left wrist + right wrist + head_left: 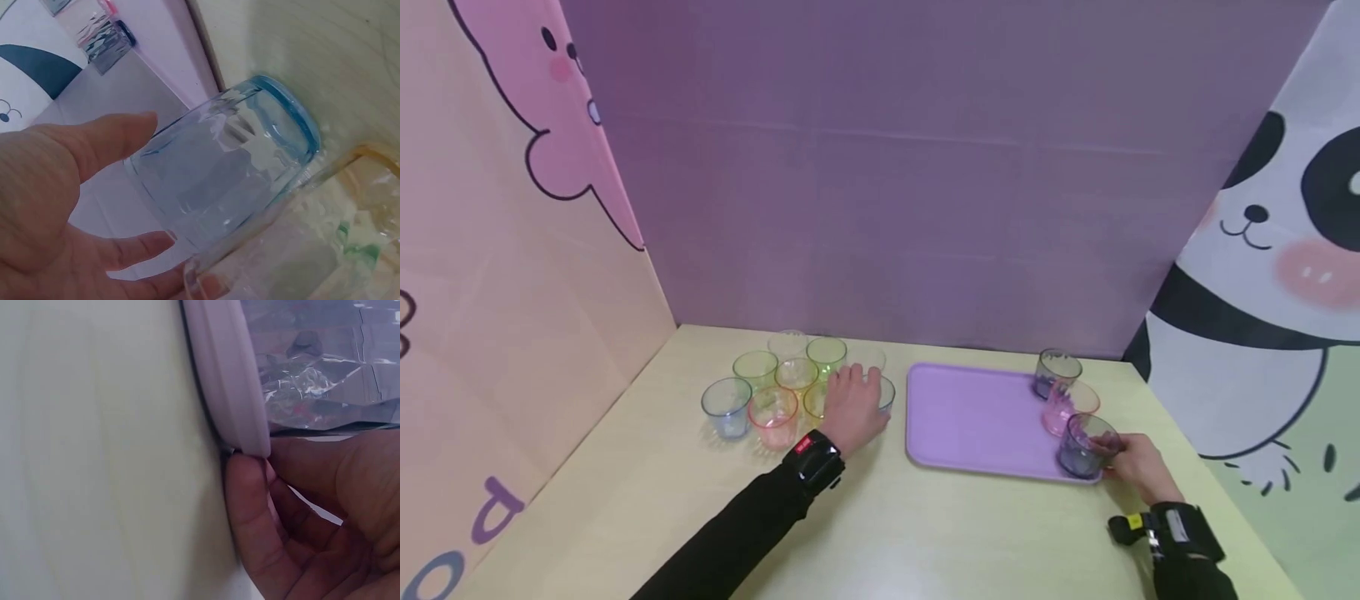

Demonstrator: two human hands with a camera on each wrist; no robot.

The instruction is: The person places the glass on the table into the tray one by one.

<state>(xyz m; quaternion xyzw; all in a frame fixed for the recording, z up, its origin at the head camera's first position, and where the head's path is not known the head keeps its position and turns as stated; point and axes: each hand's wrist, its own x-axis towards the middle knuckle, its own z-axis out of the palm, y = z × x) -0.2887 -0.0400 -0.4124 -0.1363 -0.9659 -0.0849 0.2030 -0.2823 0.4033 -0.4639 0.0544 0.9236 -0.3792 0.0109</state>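
My left hand [854, 408] reaches over a light-blue glass [231, 162] on the table. In the left wrist view its thumb and fingers are spread on either side of the glass's near end, fairly straight; firm contact cannot be made out. A yellow glass [325, 237] stands right beside it. My right hand [1142, 465] pinches the near right corner of a purple tray [970, 417] between thumb and fingers. A dark grey-blue glass [1084, 450] stands on the tray by that corner, with a pink glass [1060, 412] and another dark glass [1051, 379] behind it.
Left of my left hand stand a blue glass [728, 412], a pink glass [773, 421], a yellow-green glass [756, 371], a green glass [827, 357] and several others, close together. A purple wall [880, 208] rises behind the table [865, 533], with printed panels at both sides.
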